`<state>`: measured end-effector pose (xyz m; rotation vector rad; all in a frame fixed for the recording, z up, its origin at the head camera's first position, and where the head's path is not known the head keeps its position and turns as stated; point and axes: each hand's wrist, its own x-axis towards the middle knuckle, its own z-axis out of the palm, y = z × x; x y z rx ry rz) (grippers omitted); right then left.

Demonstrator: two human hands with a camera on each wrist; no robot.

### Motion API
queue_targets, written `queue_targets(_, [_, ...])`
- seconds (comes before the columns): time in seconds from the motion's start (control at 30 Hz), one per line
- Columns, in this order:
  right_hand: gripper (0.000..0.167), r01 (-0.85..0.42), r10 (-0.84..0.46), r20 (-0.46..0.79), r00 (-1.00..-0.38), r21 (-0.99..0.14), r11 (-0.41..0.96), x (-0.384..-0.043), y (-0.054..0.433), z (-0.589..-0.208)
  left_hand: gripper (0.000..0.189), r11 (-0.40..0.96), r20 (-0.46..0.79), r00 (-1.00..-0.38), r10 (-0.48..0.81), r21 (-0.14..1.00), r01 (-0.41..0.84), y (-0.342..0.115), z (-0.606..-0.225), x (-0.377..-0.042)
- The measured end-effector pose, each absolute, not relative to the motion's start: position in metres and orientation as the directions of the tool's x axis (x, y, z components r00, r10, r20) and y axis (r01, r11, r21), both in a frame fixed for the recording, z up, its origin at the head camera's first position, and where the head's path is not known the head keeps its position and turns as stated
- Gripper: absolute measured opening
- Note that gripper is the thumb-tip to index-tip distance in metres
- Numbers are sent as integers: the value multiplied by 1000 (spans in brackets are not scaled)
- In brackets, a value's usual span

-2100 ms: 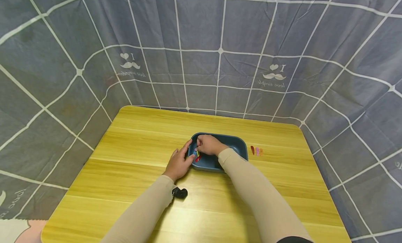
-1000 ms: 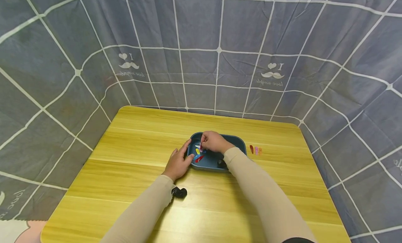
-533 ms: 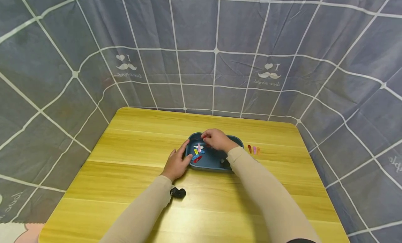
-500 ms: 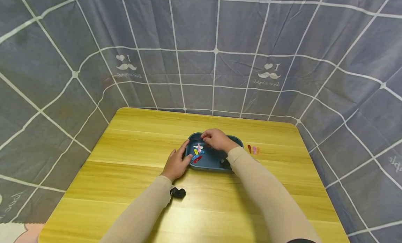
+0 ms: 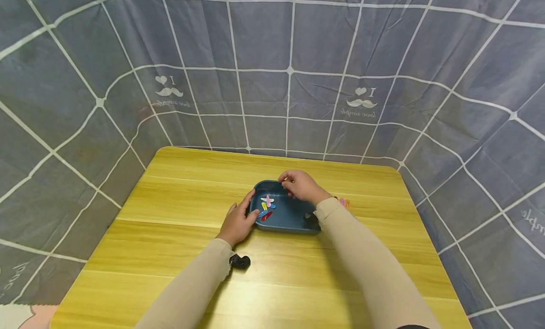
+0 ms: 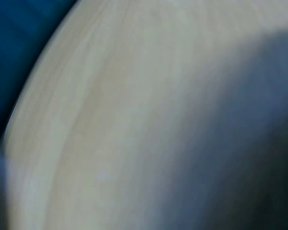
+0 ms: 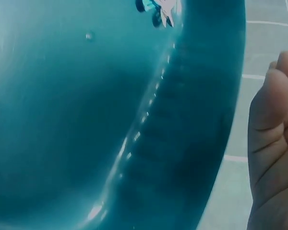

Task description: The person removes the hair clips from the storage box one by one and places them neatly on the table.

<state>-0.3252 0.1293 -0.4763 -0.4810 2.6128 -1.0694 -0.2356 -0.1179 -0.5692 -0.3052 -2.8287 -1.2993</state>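
Yellow wood-look table with a dark blue tray on it. The left hand rests on the tray's left side, fingers pretty straight. The right hand is at the tray's far rim, pinching something. Colorful hair clips in the tray's left half, a few loose clips just right of it. Pinched thing's a tiny red bit, mostly hidden.

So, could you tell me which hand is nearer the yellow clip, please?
Left: the left hand is left of the yellow clip, thumb close by; the right hand is farther, at the tray's far rim.
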Motion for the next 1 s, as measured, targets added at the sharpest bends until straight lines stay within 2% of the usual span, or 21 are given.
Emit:
queue_targets(0.27, [28,-156,-358,-134,-924,-723,673,-321,145,-466,69,638,101,-980,173,747,189,-117,-567,-234])
queue_targets(0.73, [28,-168,-324,-84,-942,-717,676,-314,164,-455,68,639,84,-982,170,749,175,-118,-570,-235])
queue_targets(1.0, [22,-206,-325,-39,-945,-700,684,-315,174,-458,68,641,95,-980,173,745,185,-117,-566,-234])
